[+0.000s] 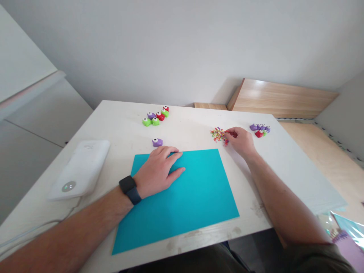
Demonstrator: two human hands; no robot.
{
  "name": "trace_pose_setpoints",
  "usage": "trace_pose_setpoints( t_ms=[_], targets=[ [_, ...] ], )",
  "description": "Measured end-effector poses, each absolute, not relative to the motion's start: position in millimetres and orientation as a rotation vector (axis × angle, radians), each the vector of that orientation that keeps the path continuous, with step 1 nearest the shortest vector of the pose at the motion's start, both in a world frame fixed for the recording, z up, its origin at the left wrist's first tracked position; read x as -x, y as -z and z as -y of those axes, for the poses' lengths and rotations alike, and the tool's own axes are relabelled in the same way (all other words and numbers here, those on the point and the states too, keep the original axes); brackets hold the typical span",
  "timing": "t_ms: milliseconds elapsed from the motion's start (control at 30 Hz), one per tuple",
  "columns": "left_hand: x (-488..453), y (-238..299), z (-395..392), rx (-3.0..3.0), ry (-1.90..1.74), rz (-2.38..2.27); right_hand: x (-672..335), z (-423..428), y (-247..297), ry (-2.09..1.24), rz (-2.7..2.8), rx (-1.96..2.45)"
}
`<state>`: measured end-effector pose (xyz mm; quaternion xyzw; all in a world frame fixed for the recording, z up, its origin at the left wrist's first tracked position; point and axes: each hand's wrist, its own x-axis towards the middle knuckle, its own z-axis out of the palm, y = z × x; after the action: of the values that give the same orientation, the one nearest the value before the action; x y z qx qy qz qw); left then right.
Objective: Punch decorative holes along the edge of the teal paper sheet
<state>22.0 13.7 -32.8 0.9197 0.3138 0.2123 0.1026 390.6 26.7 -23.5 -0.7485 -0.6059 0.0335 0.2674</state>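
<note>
- The right hand (240,142) is at the far side of the worktop (122,127). Its fingers are pinched close together at the edge of a pile of tiny colored bits (218,135). They touch the pile, but I cannot tell if they have hold of any bits.
- The pile is on the left side of the right hand and touches its fingertips. The left hand is much farther from the pile.
- The left hand (156,170) lies flat and open on a blue sheet of card (187,204). Its fingers are spread, and it has hold of nothing. A black watch (128,189) sits on its wrist.
- The blue sheet lies flat near the front edge of the worktop. The pile is just past its far right corner. The sheet looks longer from side to side, but the slanted view makes this hard to tell.
- A purple craft punch (157,142) sits just past the sheet, near the left hand.
- A group of green, red and purple craft punches (156,116) is farther back. A smaller group (259,130) sits just to the right of the right hand.
</note>
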Motion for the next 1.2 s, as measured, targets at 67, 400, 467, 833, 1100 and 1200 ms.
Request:
trace_pose_setpoints(
  t_ms=[67,400,467,833,1100,1200],
  targets=[
    [-22.3,32.7,-13.8,-2.717,-0.626,-0.926,-388.8,-26.1,22.5,-0.116,1.658,1.994],
    [-22.8,31.3,-13.0,-2.736,-0.602,-0.935,-390.4,-23.6,27.0,-0.139,1.637,1.94],
    [-22.7,31.2,-13.0,-2.74,-0.605,-0.937,-390.5,-22.6,27.2,-0.143,1.642,1.918],
    [-22.0,32.2,-13.4,-2.733,-0.619,-0.929,-394.2,-21.7,31.1,-0.13,1.639,1.871],
    [-22.1,31.9,-12.9,-2.74,-0.603,-0.938,-392.2,-21.6,29.9,-0.083,1.64,1.886],
    [-21.9,31.7,-12.4,-2.734,-0.61,-0.936,-390.7,-22.0,28.9,-0.08,1.679,1.899]
  ],
)
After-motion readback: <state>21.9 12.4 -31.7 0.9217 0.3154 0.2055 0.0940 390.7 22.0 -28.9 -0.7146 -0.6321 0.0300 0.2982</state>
